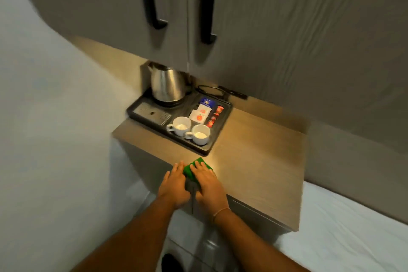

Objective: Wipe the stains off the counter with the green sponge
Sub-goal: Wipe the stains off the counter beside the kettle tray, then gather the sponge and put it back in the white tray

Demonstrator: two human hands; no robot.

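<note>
both hands lie flat and open on the green sponge [194, 169] at the surface [254, 154] edge just in front of the tray [217, 137] — a long forward stroke could knock it and rattle the cups [199, 134].

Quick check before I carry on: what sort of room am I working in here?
Most likely a hotel room. A hospitality tray on the wooden counter holds a steel kettle, two white cups and drink sachets, and white bedding lies right beside it.
</note>
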